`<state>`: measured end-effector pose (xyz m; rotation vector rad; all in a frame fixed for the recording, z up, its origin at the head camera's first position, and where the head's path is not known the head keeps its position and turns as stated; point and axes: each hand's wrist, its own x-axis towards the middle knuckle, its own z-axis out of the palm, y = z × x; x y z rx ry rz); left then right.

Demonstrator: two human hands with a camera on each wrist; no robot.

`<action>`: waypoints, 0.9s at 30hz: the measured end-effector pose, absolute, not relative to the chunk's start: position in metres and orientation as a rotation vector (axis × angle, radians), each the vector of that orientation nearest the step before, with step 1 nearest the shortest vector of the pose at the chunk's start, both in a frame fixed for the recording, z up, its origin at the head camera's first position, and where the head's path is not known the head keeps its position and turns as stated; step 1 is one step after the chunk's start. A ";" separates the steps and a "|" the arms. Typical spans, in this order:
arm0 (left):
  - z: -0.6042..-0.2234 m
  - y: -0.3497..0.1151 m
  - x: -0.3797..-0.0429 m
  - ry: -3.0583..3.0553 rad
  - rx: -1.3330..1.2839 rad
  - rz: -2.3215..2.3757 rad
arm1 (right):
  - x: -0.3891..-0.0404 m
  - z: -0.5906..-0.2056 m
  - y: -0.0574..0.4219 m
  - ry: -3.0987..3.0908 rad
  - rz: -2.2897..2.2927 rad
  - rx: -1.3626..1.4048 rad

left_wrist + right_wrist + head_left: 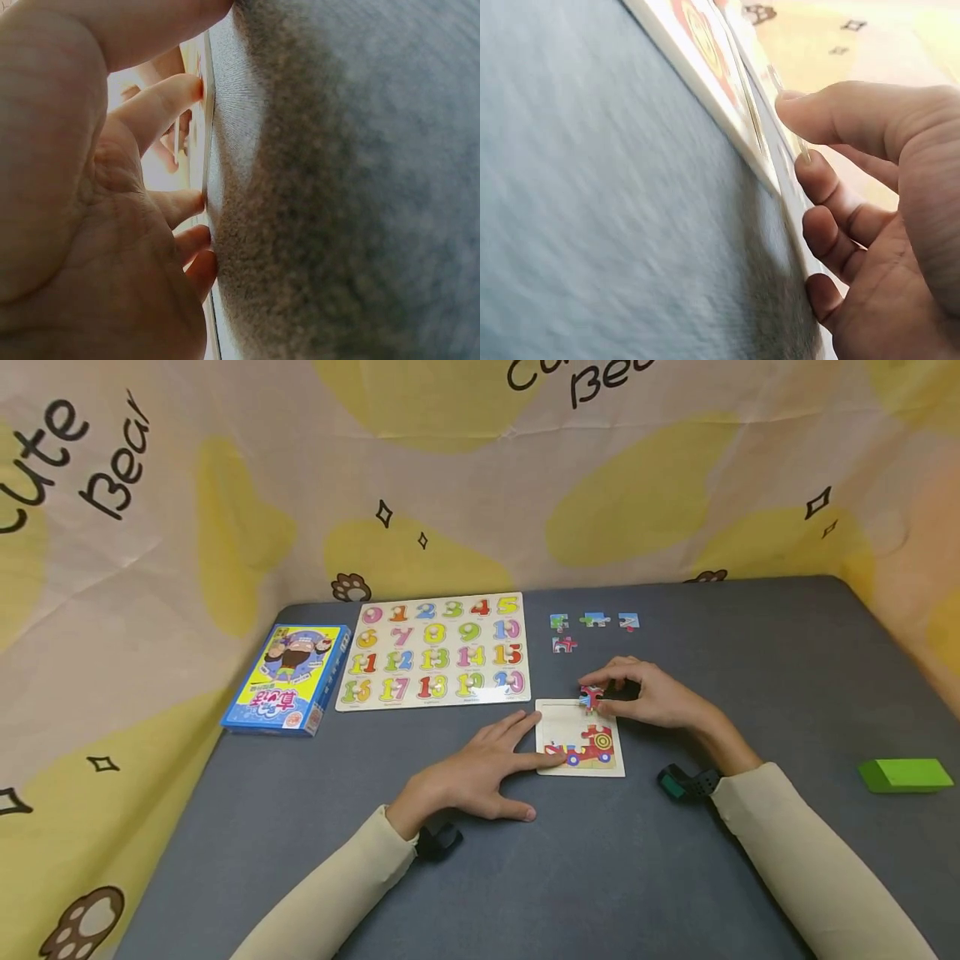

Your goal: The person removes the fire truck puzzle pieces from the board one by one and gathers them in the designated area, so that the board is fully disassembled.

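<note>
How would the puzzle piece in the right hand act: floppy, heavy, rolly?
The puzzle piece is probably stiff: it looks straight, pinched in the right hand. It seems light, being small and thin. With flat faces, it likely won't roll.

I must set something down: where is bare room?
Grey tabletop is bare between left beige sleeve and right beige sleeve, then rightward to the rectangular green block. Crowded: around the square cream puzzle board, with left hand, right hand and small jigsaw pieces.

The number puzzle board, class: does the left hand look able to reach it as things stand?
Probably yes: the left hand grips nothing, its fingers resting on the jigsaw tray, and the number puzzle board lies just beyond, with nothing visible between.
</note>
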<state>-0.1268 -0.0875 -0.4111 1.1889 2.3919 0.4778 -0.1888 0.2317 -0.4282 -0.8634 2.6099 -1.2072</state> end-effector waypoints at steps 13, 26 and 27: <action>-0.414 -0.088 -0.126 2.381 1.155 0.480 | -0.222 -0.435 0.245 2.770 -1.131 -0.706; -0.412 -0.088 -0.126 2.385 1.167 0.481 | -0.245 -0.429 0.245 2.800 -1.044 -0.605; -0.412 -0.088 -0.126 2.385 1.168 0.481 | -0.246 -0.428 0.245 2.799 -1.040 -0.602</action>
